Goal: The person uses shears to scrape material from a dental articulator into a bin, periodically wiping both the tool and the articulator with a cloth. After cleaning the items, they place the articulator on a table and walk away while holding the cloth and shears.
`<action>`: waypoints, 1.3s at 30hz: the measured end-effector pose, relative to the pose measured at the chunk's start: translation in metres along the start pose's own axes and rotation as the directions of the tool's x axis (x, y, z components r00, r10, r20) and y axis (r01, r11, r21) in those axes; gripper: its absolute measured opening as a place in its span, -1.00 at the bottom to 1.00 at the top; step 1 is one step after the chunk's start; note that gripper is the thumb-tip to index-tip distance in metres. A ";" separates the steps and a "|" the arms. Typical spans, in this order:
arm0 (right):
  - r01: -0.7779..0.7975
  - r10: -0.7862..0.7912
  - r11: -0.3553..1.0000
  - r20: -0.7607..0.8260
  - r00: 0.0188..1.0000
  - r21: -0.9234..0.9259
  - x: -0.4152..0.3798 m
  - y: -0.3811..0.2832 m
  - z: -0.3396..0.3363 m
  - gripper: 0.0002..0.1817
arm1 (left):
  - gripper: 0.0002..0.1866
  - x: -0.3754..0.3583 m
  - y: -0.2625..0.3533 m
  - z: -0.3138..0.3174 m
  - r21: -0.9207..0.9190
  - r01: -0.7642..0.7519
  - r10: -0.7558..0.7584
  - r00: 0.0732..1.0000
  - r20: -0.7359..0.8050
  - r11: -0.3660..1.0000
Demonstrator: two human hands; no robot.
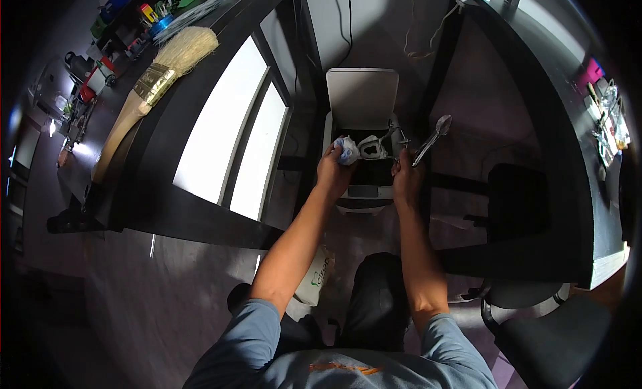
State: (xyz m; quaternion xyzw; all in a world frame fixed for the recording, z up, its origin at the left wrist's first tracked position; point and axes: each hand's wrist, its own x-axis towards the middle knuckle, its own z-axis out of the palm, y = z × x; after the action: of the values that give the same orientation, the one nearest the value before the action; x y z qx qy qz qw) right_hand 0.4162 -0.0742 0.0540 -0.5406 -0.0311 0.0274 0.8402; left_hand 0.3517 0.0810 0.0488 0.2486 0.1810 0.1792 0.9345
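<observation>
My left hand (332,172) is closed around a crumpled white wad with blue marks (346,151), perhaps paper or a wrapper. My right hand (405,178) grips a shiny metal spoon (433,136), its bowl pointing up and to the right. Other thin metal pieces (399,130) stick up beside those fingers. Both hands are over a white trash bin (328,130) whose lid (363,95) stands raised at the back. Between the hands, a crumpled white piece with a dark middle (372,148) shows against the bin's dark inside.
Black-framed desks flank the bin; a large paintbrush (155,85) lies on the left one. White panels (227,121) sit below that desktop. A printed bag (314,282) is on the floor by my legs. A black chair (555,329) stands at lower right, and cables hang behind the bin.
</observation>
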 end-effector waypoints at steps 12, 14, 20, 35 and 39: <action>-0.008 0.010 1.000 -0.063 0.998 0.030 -0.012 -0.006 -0.011 -0.79 | -0.60 -0.015 0.021 -0.007 -0.300 0.242 -0.255 0.967 -0.004 0.923; -0.004 0.004 1.000 -0.049 0.999 0.008 -0.014 -0.006 -0.015 -0.81 | -0.62 -0.011 0.022 -0.015 -0.277 0.251 -0.249 0.968 0.044 0.928; -0.065 0.065 0.998 -0.075 0.995 0.001 -0.024 -0.017 -0.010 -0.85 | -0.82 -0.018 0.023 0.004 0.397 -0.113 0.149 0.987 -0.059 0.911; -0.126 0.150 0.960 -0.080 0.985 0.249 -0.014 0.008 -0.019 -0.82 | -0.62 -0.108 0.009 -0.010 0.638 -0.158 0.176 0.984 0.035 0.754; -0.155 0.180 0.943 -0.060 0.982 0.296 -0.015 0.007 -0.024 -0.82 | -0.64 -0.152 -0.039 -0.066 0.578 -0.104 0.222 0.965 -0.138 0.810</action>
State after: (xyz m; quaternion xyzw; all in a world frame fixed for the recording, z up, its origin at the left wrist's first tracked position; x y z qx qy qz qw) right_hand 0.4034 -0.0943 0.0377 -0.4129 0.0556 0.0796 0.9056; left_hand 0.2005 0.0109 0.0123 0.5097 0.2963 0.2213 0.7768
